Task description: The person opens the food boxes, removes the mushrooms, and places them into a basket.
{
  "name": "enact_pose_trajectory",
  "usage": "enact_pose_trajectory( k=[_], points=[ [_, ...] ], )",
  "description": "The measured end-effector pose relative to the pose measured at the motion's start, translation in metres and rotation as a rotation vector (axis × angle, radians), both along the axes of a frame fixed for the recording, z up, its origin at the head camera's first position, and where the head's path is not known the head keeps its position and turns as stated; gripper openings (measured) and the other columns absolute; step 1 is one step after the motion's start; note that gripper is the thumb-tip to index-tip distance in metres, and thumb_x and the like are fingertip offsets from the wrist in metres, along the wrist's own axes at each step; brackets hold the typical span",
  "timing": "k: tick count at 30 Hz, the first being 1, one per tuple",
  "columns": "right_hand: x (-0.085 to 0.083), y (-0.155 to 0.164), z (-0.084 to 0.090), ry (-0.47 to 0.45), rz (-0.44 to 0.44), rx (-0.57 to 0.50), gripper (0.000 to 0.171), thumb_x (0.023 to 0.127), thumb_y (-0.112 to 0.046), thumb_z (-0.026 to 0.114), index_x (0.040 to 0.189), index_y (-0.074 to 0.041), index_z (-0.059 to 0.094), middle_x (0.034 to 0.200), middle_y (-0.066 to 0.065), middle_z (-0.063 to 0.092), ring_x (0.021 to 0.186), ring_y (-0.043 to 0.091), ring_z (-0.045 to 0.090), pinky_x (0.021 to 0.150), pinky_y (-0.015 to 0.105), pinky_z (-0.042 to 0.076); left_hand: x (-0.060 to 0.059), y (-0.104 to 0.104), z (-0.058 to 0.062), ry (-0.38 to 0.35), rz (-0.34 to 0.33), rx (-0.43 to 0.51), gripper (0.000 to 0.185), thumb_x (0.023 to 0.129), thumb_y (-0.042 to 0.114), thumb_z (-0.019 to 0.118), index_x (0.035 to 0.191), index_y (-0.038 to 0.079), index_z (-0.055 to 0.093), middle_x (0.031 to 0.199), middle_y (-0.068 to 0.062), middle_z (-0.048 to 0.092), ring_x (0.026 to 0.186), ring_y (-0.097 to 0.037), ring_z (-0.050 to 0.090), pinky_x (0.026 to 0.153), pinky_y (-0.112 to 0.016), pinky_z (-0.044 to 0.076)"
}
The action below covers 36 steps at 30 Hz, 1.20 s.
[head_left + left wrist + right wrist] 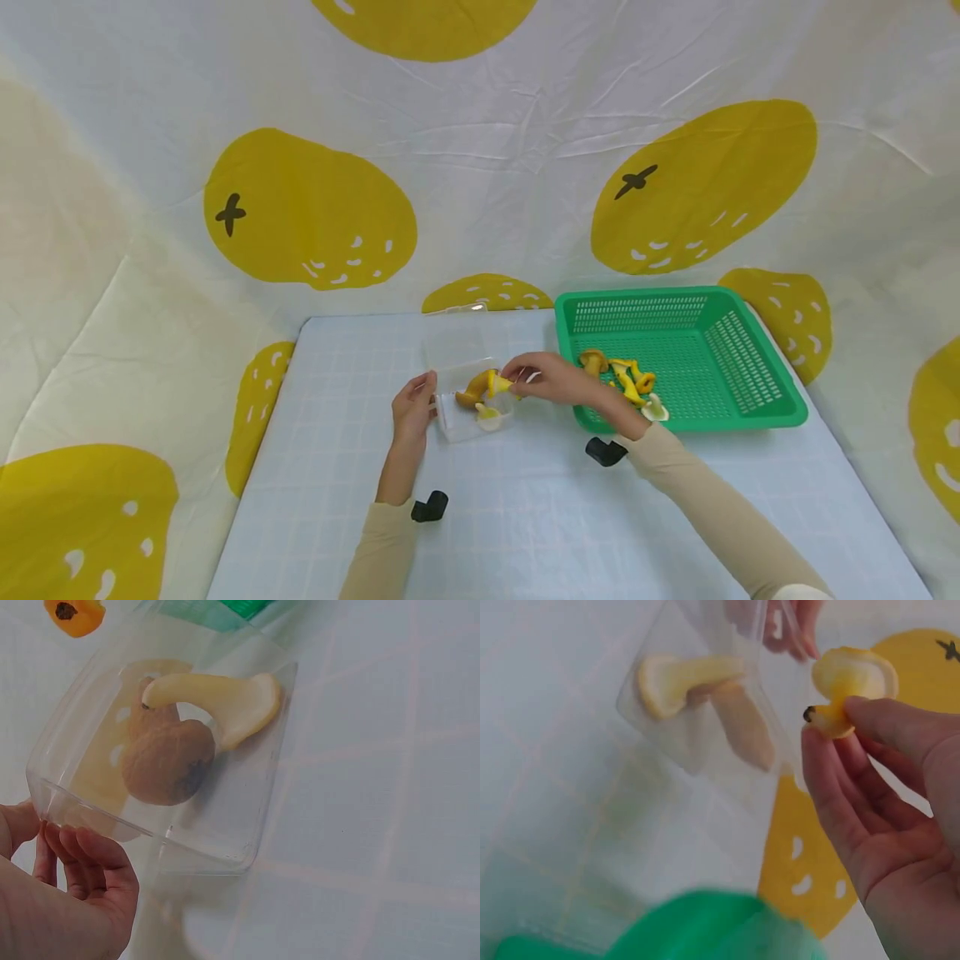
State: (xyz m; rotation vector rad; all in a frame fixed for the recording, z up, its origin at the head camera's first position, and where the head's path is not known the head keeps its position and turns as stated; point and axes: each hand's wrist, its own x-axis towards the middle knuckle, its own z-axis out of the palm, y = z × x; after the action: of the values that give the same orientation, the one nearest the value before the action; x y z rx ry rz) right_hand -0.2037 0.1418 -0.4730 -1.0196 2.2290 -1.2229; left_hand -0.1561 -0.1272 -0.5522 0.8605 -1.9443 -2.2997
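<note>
My left hand [411, 408] pinches the left edge of a clear plastic box [459, 430] between thumb and fingers. Inside the box lie a brown mushroom [169, 765] and a pale yellow mushroom [251, 712], seen through the wall in the left wrist view. Over the box's right side, my right hand [553, 379] holds a yellow mushroom [859, 675] by its stem, between thumb and fingertips. Its flared cap faces away from the hand, and the stem's end is dark.
A green plastic basket [690, 358] stands at the right of the table. In its left part lie a brown mushroom [592, 361], several yellow mushrooms [628, 386] and a whitish one [655, 408]. The box's clear lid [453, 337] stands raised behind it, near the patterned cloth backdrop.
</note>
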Motion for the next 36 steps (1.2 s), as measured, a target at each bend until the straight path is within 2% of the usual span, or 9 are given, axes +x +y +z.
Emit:
enact_pose_trajectory(
  k=[6,12,18,24,30,36],
  points=[
    [0.0,0.024,0.003,-0.039,-0.115,-0.012,0.025,0.101,-0.013,0.068,0.124,-0.002,0.067,0.116,0.008,0.069,0.102,0.023,0.066,0.086,0.031,0.057,0.0,0.0,0.0,-0.006,-0.005,-0.01,0.045,0.098,0.038,0.071,0.128,0.005,0.067,0.112,-0.008,0.062,0.09,-0.018,0.056,0.065,-0.021,0.047],
    [-0.002,0.05,0.003,-0.06,-0.217,-0.022,0.027,0.101,-0.016,0.068,0.124,-0.003,0.067,0.115,0.009,0.069,0.102,0.023,0.066,0.086,0.029,0.057,0.0,0.001,-0.001,-0.005,0.003,-0.022,0.041,0.099,0.035,0.071,0.126,0.005,0.068,0.11,-0.009,0.063,0.09,-0.02,0.057,0.064,-0.021,0.048],
    [-0.003,0.074,0.001,-0.072,-0.266,-0.096,0.025,0.101,-0.011,0.067,0.124,0.001,0.066,0.115,0.014,0.068,0.101,0.027,0.065,0.087,0.029,0.057,0.0,-0.001,-0.001,-0.022,0.006,-0.032,0.039,0.1,0.034,0.069,0.127,0.006,0.068,0.114,-0.011,0.062,0.092,-0.021,0.057,0.065,-0.021,0.049],
    [-0.002,0.1,-0.001,-0.048,-0.327,-0.119,0.025,0.101,-0.008,0.067,0.123,0.002,0.066,0.117,0.018,0.068,0.103,0.028,0.065,0.086,0.027,0.056,0.0,-0.001,-0.001,-0.017,-0.006,-0.018,0.041,0.101,0.036,0.069,0.128,0.006,0.067,0.117,-0.013,0.061,0.093,-0.022,0.057,0.068,-0.023,0.049],
    [0.002,0.128,-0.004,-0.039,-0.41,-0.087,0.028,0.102,-0.012,0.066,0.125,0.003,0.064,0.121,0.02,0.065,0.105,0.026,0.065,0.086,0.024,0.055,0.0,-0.001,-0.002,-0.026,-0.002,-0.024,0.044,0.099,0.041,0.07,0.127,0.007,0.067,0.116,-0.01,0.063,0.093,-0.021,0.057,0.069,-0.023,0.049],
    [0.007,0.154,-0.004,-0.026,-0.471,-0.042,0.031,0.103,-0.015,0.066,0.128,0.002,0.063,0.125,0.022,0.064,0.107,0.025,0.064,0.087,0.035,0.057,0.0,-0.001,0.0,-0.024,-0.002,-0.022,0.045,0.098,0.041,0.071,0.127,0.007,0.067,0.113,-0.009,0.063,0.093,-0.02,0.056,0.07,-0.023,0.049]
  ],
)
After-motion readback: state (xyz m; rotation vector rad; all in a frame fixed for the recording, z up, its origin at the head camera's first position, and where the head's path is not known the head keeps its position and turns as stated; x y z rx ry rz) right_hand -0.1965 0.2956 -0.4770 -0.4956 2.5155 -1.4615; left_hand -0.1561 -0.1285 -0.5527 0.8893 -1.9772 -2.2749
